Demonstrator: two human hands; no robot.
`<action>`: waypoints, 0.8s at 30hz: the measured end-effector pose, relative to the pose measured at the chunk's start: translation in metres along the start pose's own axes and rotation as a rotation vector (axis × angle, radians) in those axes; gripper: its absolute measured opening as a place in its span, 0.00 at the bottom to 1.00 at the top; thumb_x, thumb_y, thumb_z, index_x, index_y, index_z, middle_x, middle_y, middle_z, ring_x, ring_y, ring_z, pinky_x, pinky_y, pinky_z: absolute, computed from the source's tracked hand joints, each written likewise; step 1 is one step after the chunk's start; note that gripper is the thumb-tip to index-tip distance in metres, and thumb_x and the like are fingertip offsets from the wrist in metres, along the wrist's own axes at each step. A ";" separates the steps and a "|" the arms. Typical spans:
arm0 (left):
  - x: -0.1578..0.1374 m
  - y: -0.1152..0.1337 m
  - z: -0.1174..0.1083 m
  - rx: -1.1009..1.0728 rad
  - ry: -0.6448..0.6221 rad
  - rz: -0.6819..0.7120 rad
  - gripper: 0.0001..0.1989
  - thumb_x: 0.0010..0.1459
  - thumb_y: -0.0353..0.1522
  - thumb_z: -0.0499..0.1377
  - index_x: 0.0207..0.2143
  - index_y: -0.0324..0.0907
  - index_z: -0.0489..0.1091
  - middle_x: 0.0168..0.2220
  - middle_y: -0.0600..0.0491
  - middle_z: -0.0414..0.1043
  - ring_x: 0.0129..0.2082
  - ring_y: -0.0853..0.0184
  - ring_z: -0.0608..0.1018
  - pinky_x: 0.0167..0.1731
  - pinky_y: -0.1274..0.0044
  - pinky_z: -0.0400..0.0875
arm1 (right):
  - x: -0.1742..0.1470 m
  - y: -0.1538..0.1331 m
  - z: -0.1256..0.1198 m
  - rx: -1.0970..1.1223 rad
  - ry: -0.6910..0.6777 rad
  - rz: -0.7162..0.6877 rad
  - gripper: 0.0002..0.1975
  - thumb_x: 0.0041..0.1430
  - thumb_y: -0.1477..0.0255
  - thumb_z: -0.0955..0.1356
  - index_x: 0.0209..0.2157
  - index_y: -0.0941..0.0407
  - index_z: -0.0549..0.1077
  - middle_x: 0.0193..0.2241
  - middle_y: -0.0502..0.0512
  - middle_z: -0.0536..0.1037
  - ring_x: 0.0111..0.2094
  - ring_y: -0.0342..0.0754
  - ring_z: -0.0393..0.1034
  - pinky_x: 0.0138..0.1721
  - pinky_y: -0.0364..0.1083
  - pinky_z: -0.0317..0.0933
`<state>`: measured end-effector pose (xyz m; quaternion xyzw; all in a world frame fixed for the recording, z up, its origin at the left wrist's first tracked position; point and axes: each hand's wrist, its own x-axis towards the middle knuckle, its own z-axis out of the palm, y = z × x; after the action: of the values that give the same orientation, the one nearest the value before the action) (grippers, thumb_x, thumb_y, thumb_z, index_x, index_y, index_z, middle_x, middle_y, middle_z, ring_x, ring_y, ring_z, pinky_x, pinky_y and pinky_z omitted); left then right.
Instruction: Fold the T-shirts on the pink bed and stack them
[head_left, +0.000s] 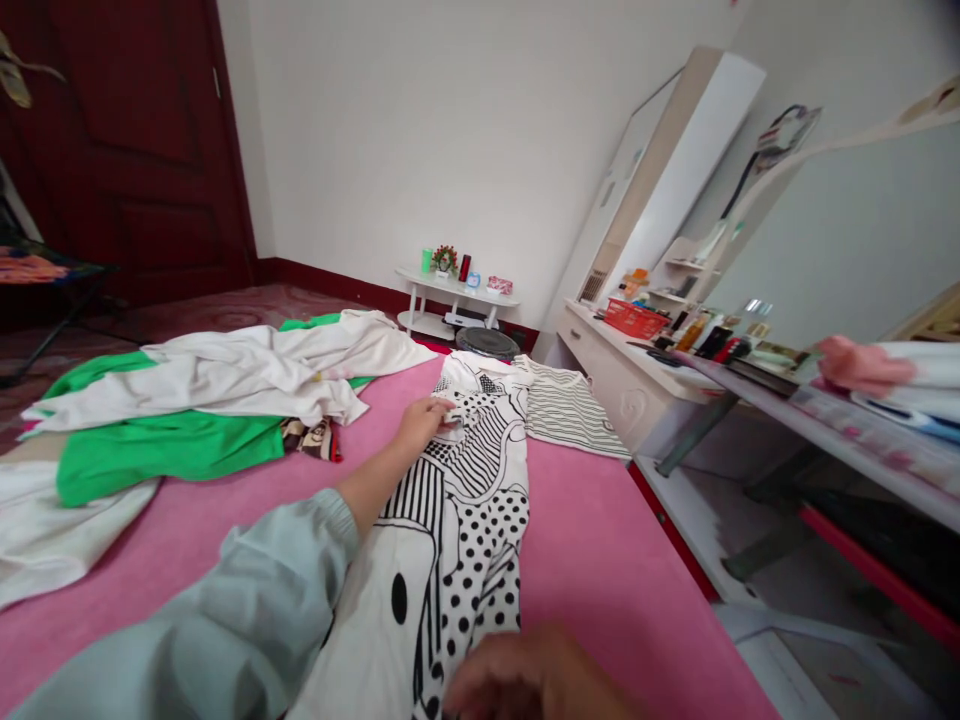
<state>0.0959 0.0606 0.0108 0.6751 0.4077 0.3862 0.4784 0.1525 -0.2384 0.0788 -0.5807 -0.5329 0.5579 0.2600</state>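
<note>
A long white garment with black dots, stripes and curved lines [487, 530] lies stretched along the pink bed cover. My left hand [426, 420] reaches to its far part, fingertips pinched on the cloth near its left edge. At the bottom of the view my right hand [544, 675] is over the near end of the garment, smeared by motion and cut off by the frame. Its fingers look bent, but whether they hold cloth is hidden. Against the garment's far right side lies a striped cloth piece [574, 405]; I cannot tell whether it is a separate item.
White clothes [247, 365] and a green garment [172, 450] lie heaped on the left of the pink cover [600, 560]. Beyond the bed stands a small white table [442, 283] with small items. On the right are a dresser [622, 365] and a metal-legged table [810, 420].
</note>
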 end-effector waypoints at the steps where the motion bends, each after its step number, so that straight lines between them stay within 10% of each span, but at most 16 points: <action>1: 0.000 -0.002 0.001 -0.006 -0.001 0.021 0.16 0.62 0.32 0.49 0.44 0.36 0.73 0.38 0.48 0.78 0.33 0.69 0.80 0.32 0.79 0.76 | 0.011 -0.003 -0.015 -0.004 0.081 0.006 0.14 0.48 0.60 0.71 0.32 0.56 0.78 0.23 0.49 0.75 0.24 0.43 0.70 0.25 0.40 0.60; 11: -0.014 -0.001 0.006 0.363 -0.059 0.319 0.17 0.54 0.25 0.56 0.44 0.49 0.76 0.47 0.54 0.72 0.49 0.63 0.72 0.52 0.71 0.66 | 0.187 -0.021 -0.207 -0.461 0.960 -0.295 0.11 0.51 0.71 0.65 0.34 0.60 0.76 0.30 0.55 0.78 0.30 0.47 0.71 0.32 0.43 0.63; 18: -0.025 0.011 0.005 0.773 -0.200 0.570 0.24 0.54 0.21 0.51 0.46 0.54 0.74 0.52 0.55 0.68 0.53 0.62 0.69 0.49 0.72 0.68 | 0.250 -0.019 -0.224 -1.049 0.791 -0.064 0.24 0.51 0.76 0.67 0.51 0.52 0.72 0.39 0.55 0.79 0.41 0.49 0.71 0.41 0.44 0.61; 24: -0.024 0.005 0.010 0.812 -0.141 0.549 0.32 0.54 0.22 0.52 0.61 0.52 0.58 0.64 0.51 0.55 0.56 0.59 0.68 0.52 0.70 0.68 | 0.258 -0.021 -0.226 -1.064 0.939 0.108 0.10 0.51 0.72 0.67 0.35 0.57 0.77 0.37 0.60 0.79 0.41 0.54 0.72 0.40 0.47 0.61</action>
<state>0.0975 0.0342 0.0101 0.9139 0.2991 0.2614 0.0837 0.3054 0.0683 0.0564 -0.8336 -0.5350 -0.0749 0.1153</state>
